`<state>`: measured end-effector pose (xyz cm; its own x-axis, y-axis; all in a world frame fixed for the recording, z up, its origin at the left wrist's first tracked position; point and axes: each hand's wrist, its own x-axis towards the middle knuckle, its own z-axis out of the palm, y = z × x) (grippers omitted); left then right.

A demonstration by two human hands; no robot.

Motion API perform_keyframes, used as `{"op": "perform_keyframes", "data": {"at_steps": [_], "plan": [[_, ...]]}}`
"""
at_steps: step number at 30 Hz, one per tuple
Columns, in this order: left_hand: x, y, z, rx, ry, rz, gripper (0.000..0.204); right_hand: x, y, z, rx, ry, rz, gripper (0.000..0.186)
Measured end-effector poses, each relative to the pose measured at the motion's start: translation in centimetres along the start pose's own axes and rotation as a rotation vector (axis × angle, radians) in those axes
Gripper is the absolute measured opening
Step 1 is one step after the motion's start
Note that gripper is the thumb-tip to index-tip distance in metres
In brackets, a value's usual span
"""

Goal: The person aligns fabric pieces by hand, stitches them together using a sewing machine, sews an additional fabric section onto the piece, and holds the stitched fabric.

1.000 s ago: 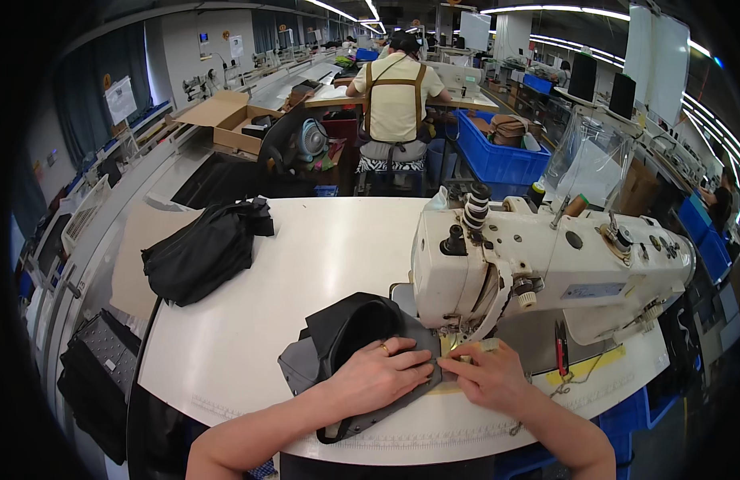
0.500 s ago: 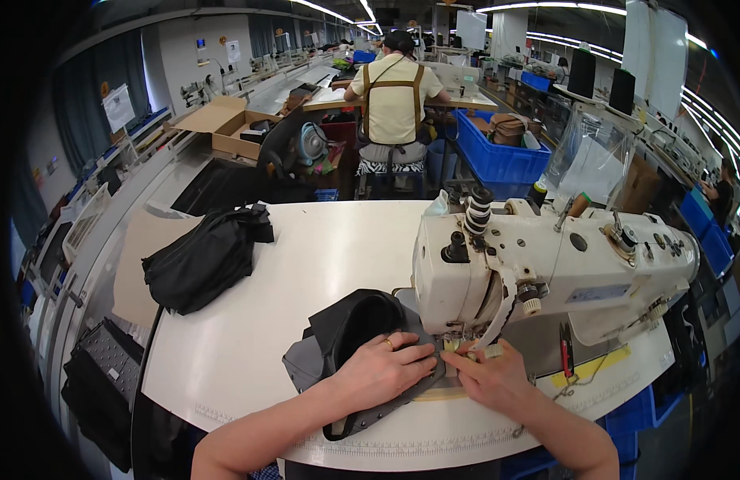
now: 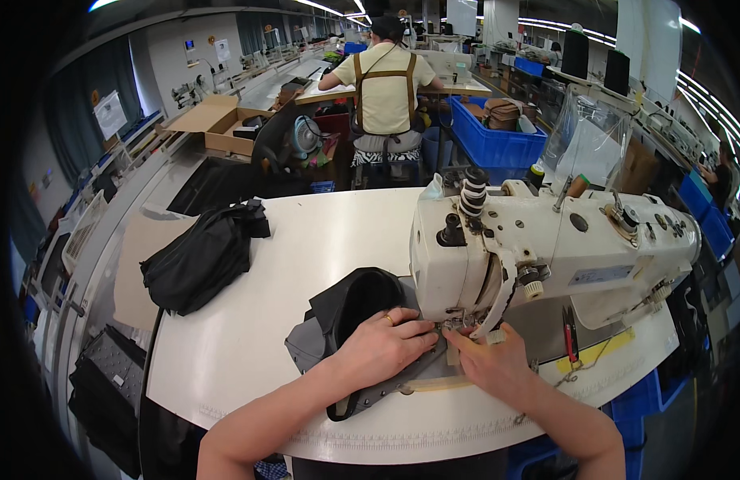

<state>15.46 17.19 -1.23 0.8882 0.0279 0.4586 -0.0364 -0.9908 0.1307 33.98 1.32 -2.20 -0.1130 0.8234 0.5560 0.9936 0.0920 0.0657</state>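
Note:
A grey and black sewn fabric piece (image 3: 307,344), perhaps part of a bag, lies at the needle end of a white sewing machine (image 3: 538,236). Its black opening stands up in a loop. My left hand (image 3: 386,342), a ring on one finger, is closed over the right part of the piece, fingertips close to the presser foot. On the other side of the needle is my right hand (image 3: 498,364), index finger pointing in and the other fingers curled. Its fingertips meet by the presser foot; what they pinch is hidden.
Red-handled snips (image 3: 571,336) and a thin chain (image 3: 578,372) lie right of my right hand. A black fabric bundle (image 3: 202,256) rests at the table's left. Beyond the table sits a co-worker (image 3: 388,88) beside a blue crate (image 3: 498,140). Thread cones (image 3: 575,54) stand behind the machine.
The whole view has shifted slightly, with the table and hands appearing a little higher. Both hands stay at the needle, and the right fingertips sit slightly closer in under the machine head.

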Motion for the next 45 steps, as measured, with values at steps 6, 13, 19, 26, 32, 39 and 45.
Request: {"op": "perform_keyframes", "data": {"at_steps": [6,13,19,26,32,39,45], "plan": [[0.4,-0.5,0.0,-0.015,0.015,0.008,0.023,-0.2,0.3,0.0,0.115,0.073,-0.063,0.028],[0.7,-0.2,-2.3,-0.146,-0.16,-0.063,0.03,-0.4,0.6,0.3,0.245,0.093,-0.077,0.031],[-1.8,3.3,-0.5,0.094,0.016,-0.154,0.032,-0.1,0.6,0.1,0.291,0.07,-0.055,0.031],[-1.2,2.3,-0.2,0.118,0.035,-0.129,0.031,-0.5,0.5,0.0,0.173,0.048,-0.045,0.036],[-1.1,1.8,0.2,0.035,0.018,-0.16,0.027,-0.4,0.4,0.1,0.129,-0.007,-0.015,0.035],[-0.6,1.1,0.2,0.021,0.023,-0.169,0.027,-0.7,0.7,1.0,0.141,0.047,-0.024,0.035],[-0.6,0.8,0.2,0.031,0.027,-0.185,0.027,-0.5,0.6,0.9,0.155,0.045,-0.004,0.037]]}}
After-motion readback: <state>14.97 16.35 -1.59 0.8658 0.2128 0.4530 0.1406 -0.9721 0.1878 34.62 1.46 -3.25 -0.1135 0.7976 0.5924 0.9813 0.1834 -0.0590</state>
